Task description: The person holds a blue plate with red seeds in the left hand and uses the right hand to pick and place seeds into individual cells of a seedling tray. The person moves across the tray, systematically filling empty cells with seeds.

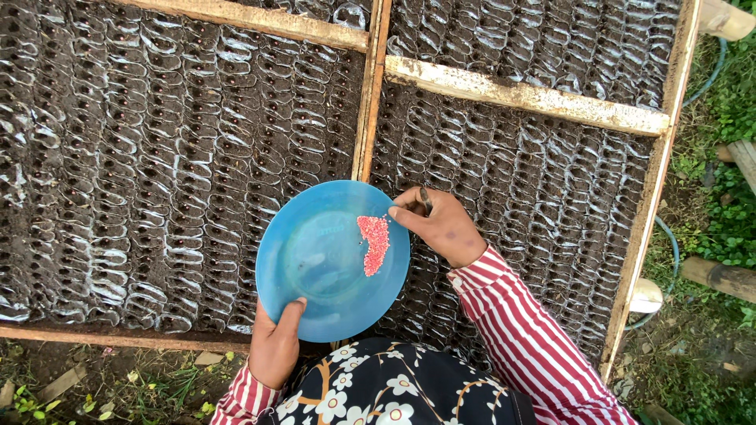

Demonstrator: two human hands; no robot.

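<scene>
My left hand (276, 346) grips the near rim of a round blue plate (315, 267), thumb on top, holding it level over the seedbed. A small heap of pink-red seeds (375, 242) lies on the plate's right half. My right hand (441, 224) hovers at the plate's right edge with its fingertips pinched together right next to the seeds; a thin dark stick runs along the fingers. Both arms wear red-and-white striped sleeves.
Below lie wood-framed beds (520, 96) packed with rows of soil-filled plastic seedling bags (157, 157), many with a dark seed on top. A vertical wooden divider (367, 94) separates two beds. Grass, a hose (669, 244) and logs lie at the right.
</scene>
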